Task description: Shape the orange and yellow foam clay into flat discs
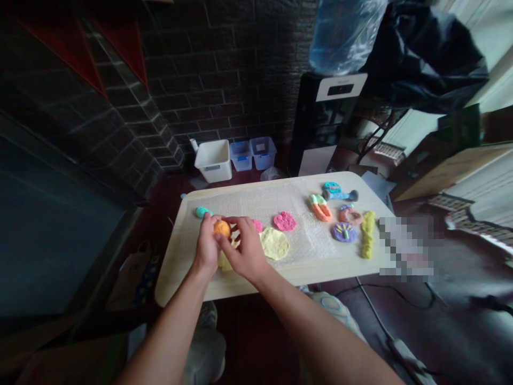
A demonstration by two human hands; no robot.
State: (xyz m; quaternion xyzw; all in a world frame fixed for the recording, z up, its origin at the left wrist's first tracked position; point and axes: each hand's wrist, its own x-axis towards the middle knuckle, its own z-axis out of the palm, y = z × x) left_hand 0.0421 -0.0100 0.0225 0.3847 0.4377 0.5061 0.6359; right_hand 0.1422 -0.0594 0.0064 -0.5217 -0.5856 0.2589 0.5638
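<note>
The left hand [206,243] and right hand [247,247] were together, fingers and thumbs wrapped around a smooth, rounded orange lump [222,229] above a table [176,278]. It looked like clay: probably light, soft and easily dented, best cupped gently by its sides. Right of the grip, a crinkled pale-yellow disc [276,244] and bumpy pink piece [285,221] lay on bubbly clear sheeting [316,243].
</note>
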